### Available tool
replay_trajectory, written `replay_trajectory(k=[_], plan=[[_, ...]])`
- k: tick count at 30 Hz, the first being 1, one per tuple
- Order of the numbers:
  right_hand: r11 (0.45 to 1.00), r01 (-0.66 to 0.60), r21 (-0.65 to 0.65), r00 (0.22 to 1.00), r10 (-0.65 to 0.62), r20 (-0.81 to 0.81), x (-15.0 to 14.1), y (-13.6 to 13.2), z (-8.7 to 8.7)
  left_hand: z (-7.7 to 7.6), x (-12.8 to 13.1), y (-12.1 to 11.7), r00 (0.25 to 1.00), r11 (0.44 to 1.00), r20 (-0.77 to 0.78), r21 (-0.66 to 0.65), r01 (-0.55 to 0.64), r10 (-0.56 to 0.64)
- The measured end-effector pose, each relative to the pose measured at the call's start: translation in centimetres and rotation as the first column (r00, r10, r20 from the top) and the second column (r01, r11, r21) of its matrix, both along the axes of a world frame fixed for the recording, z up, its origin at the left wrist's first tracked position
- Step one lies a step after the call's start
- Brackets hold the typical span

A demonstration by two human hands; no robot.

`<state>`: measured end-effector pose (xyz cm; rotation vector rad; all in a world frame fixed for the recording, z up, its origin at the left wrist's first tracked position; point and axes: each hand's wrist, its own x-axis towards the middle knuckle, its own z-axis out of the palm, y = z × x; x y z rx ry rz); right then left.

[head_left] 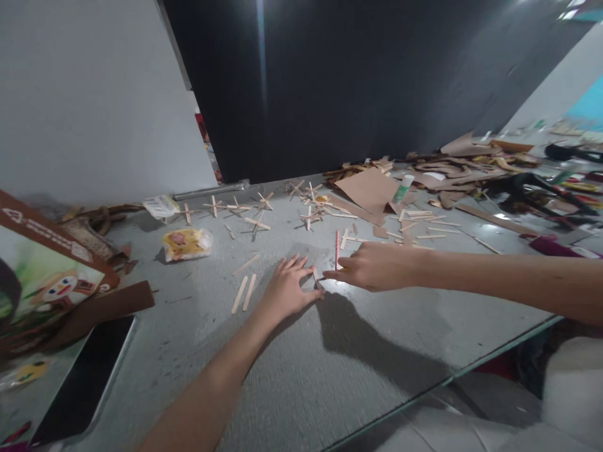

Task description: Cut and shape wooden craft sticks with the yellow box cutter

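Observation:
Near the middle of the table, my left hand (287, 289) lies low with its fingers spread. Its thumb and index finger steady a small wooden craft stick (316, 276) at its two ends. My right hand (367, 267) is closed just to the right, index finger stretched toward that stick. A thin dark tip pokes out from its fingers onto the stick; the rest of that tool is hidden. A slim pink striped stick (337, 245) rises beside the right fingers, and I cannot tell if it is held. Two loose craft sticks (244, 294) lie left of my left hand.
Several crossed-stick pieces (257, 224) stand farther back. Brown cardboard (370, 191), a glue stick (403, 188) and scattered sticks lie behind my right hand. At left are a wrapped snack (187, 243), a phone (87, 380) and a printed box (47, 270). The glass edge (452, 378) runs at front right.

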<state>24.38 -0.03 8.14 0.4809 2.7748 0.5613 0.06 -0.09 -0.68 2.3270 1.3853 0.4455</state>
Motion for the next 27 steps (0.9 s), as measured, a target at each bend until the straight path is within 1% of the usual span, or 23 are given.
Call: replay_trajectory(k=[8, 12, 17, 21, 23, 27], plan=[[1.000, 0.010, -0.004, 1.000, -0.010, 0.002, 0.0, -0.1, -0.1, -0.5, -0.2, 0.2, 1.000, 0.999, 0.029, 0.038, 0.008, -0.009], [0.997, 0.060, -0.047, 0.998, -0.060, 0.001, -0.3, 0.4, 0.1, -0.8, -0.3, 0.3, 1.000, 0.999, 0.028, 0.053, 0.008, -0.009], [0.974, 0.153, -0.167, 0.988, -0.155, -0.002, -1.5, 1.2, 1.0, -1.3, -0.3, 0.6, 0.999, 0.998, 0.031, 0.067, 0.022, -0.024], [0.962, 0.196, -0.192, 0.980, -0.188, 0.063, -2.6, 2.0, 1.9, -1.6, -0.4, 0.9, 0.999, 0.997, 0.023, 0.069, 0.030, -0.031], [0.960, 0.189, -0.208, 0.981, -0.175, 0.084, -3.0, 2.5, 2.3, -1.6, -0.5, 1.0, 0.999, 0.997, 0.019, 0.065, 0.038, -0.040], [0.962, 0.111, -0.251, 0.992, -0.092, 0.083, -3.9, 3.7, 2.7, -1.8, -0.8, 1.1, 0.996, 0.995, 0.047, 0.073, 0.069, -0.072]])
